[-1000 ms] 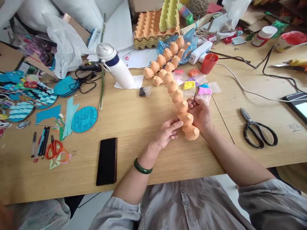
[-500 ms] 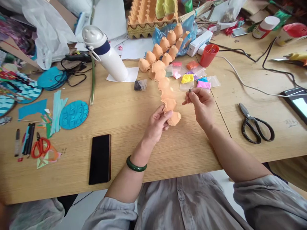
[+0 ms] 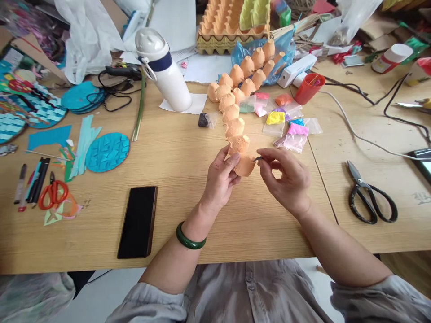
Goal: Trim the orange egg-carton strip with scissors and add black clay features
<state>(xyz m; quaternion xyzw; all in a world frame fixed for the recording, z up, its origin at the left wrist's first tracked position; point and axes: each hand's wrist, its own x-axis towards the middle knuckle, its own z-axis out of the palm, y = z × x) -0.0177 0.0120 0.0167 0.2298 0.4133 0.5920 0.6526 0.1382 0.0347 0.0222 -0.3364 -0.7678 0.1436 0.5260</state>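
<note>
My left hand grips the near end of an orange egg-carton strip, a row of cups cut from a tray. The strip runs away from me toward other cut cup strips. Between thumb and finger, my right hand pinches a small dark sliver, its material too small to make out. The sliver's tip is at the right edge of the nearest cup. Beyond the hands lie small bags of coloured clay and a small bag with a black lump.
Black-handled scissors lie right and a phone left. A white bottle and a red cup stand farther back, near stacked egg trays. Red scissors, pens and a blue disc are far left.
My right hand has come down and left, bringing the dark sliver to the nearest cup. My left hand still holds the strip, whose end cup is now turned differently. The view has shifted slightly.
</note>
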